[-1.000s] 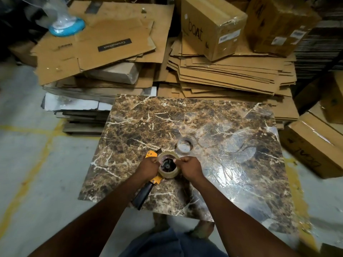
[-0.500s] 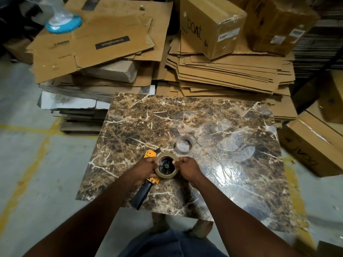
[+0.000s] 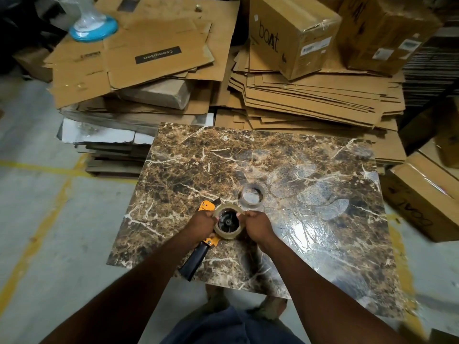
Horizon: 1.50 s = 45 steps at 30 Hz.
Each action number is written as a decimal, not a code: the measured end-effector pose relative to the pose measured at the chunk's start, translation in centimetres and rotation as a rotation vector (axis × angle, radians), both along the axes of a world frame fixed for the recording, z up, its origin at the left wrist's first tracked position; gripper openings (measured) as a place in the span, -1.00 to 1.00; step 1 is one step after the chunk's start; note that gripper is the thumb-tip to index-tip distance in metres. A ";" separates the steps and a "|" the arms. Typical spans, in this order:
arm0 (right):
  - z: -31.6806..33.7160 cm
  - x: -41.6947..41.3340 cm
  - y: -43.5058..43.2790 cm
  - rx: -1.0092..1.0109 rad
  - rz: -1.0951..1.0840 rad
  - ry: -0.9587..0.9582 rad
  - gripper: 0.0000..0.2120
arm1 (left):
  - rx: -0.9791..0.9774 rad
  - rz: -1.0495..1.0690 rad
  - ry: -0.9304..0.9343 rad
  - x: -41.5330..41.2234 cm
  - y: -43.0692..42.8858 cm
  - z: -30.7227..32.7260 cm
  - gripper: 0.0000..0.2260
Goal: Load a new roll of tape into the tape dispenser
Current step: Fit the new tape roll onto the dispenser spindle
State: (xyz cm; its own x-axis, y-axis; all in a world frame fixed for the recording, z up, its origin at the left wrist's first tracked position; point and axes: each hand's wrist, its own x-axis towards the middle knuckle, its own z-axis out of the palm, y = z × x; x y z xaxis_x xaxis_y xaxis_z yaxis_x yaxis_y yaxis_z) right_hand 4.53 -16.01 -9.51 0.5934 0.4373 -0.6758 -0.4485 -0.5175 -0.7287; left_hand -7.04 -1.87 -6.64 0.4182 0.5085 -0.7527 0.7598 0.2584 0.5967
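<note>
a: what's the floor?
b: grey concrete floor (image 3: 49, 219) with worn yellow lines.
a: and behind?
b: stacks of flattened brown cardboard (image 3: 310, 100), sealed brown boxes (image 3: 293, 33), beyond a glossy brown marble-patterned tabletop (image 3: 310, 170).

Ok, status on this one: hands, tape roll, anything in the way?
Left hand and right hand grip tape roll seated on dispenser hub. Spent core lies just beyond, apart.
</note>
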 end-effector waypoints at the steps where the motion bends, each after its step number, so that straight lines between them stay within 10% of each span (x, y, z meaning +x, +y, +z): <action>1: 0.0 0.0 0.1 -0.004 -0.002 0.003 -0.70 | -0.002 0.004 0.006 0.0 0.0 0.0 -0.76; 12: -0.3 0.0 -0.5 -0.016 0.120 -0.129 -0.74 | -0.067 0.016 -0.014 -0.2 0.7 -0.2 -0.72; 29: -1.7 -0.8 -0.6 -0.174 0.164 -0.217 -0.64 | 0.621 -0.817 0.213 1.6 1.2 -1.6 -0.75; 45: -0.8 -0.8 0.7 -0.324 0.248 -0.342 -0.51 | 0.624 -0.837 0.286 2.5 0.3 -1.8 -0.51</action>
